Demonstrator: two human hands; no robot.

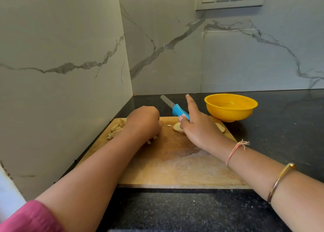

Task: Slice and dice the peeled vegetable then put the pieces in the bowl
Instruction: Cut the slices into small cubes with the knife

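Left hand curled, knuckles up, over pale diced pieces on far-left of worn wooden board; grip cannot tell. Right hand clasps blue-handled knife, forefinger straight, above flat round slice. Glossy yellow bowl far right on speckled black table.

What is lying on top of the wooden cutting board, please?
On the cutting board: diced pieces at its far-left corner, two pale slices near the far edge. Whatever lies under the left hand is hidden.

A dark speckled bench fills the lower frame. On it lie a wooden cutting board at centre and a yellow bowl by the board's upper right corner.
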